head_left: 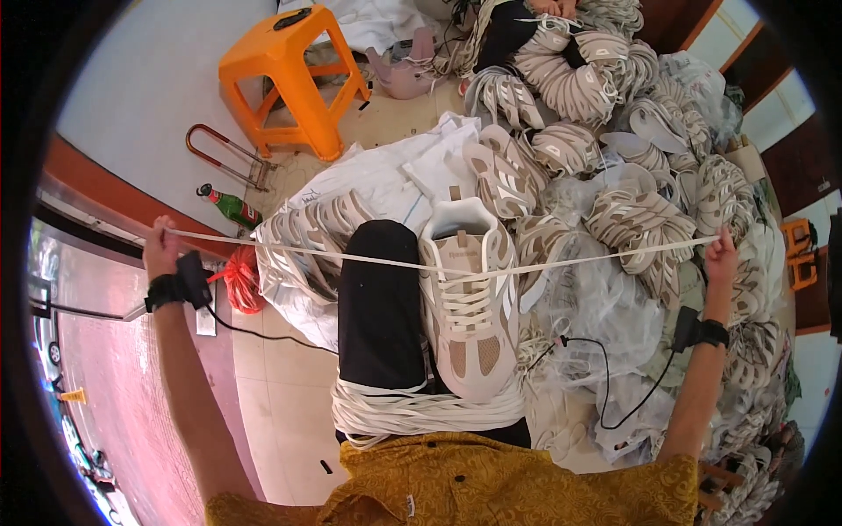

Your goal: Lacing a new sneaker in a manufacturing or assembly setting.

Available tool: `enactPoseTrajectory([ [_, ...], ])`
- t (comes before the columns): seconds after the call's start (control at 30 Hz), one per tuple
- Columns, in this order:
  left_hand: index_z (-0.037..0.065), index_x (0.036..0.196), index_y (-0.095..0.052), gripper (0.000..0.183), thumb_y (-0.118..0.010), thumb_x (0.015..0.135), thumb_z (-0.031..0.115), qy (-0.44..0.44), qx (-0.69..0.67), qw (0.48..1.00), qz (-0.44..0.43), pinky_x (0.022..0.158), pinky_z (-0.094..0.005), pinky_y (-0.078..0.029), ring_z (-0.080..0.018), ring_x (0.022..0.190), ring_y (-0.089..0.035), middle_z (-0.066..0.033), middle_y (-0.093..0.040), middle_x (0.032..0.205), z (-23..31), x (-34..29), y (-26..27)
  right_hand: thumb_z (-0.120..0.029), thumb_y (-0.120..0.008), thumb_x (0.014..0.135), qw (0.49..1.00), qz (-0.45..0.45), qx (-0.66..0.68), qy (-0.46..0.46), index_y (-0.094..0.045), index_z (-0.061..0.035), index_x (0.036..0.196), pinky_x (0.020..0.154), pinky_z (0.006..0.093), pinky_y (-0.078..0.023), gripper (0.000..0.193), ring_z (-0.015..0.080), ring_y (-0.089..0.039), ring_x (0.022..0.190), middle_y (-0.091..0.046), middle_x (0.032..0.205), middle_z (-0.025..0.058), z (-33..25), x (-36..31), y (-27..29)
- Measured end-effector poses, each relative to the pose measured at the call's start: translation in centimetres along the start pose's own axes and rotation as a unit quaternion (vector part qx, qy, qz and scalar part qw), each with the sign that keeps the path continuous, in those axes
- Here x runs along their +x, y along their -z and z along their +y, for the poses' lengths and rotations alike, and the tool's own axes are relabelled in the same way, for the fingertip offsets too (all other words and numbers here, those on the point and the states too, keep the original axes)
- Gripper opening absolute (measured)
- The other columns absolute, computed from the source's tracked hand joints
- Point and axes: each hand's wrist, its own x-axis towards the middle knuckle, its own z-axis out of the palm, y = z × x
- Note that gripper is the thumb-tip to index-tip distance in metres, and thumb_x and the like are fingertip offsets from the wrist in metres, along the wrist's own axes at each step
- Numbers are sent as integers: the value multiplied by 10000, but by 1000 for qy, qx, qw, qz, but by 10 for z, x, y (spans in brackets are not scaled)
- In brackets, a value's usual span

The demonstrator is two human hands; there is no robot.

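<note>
A beige and white sneaker (474, 324) rests on my right thigh, toe toward me, partly laced. Its off-white shoelace (605, 261) runs out to both sides, pulled nearly straight. Far out at the left, my left hand (160, 249) is closed on one end of the lace. At the far right, my right hand (721, 256) pinches the other end. The lace crosses in front of my black-trousered left knee (380, 298). A thick bundle of loose white laces (421, 412) lies across my lap.
Heaps of sneaker uppers (640, 219) and clear plastic bags (596, 324) cover the right side. An orange stool (294, 79), a green bottle (230, 209) and a red plastic bag (241, 280) are at the left. Black cables run from both wrists. Another person's hands (554, 9) show at the top.
</note>
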Motion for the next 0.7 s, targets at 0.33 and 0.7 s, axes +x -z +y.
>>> enactPoseTrajectory([
  [0.33, 3, 839, -549, 115, -489, 811, 98, 57, -177, 960, -209, 644, -289, -456, -207, 704, -585, -115, -576, 744, 294, -117, -191, -135, -579, 700, 761, -456, -422, 189, -639, -2, 779, 714, 278, -435, 166, 201, -571, 757, -625, 791, 88, 132, -154, -287],
  [0.7, 4, 776, -534, 40, -507, 788, 31, -53, -67, 947, -310, 472, -277, -447, -173, 497, -580, -109, -558, 583, 287, -155, -217, -178, -583, 676, 506, -568, -567, 316, -637, -90, 763, 584, 310, -460, 135, 217, -581, 670, -596, 720, 33, 206, -218, -333],
])
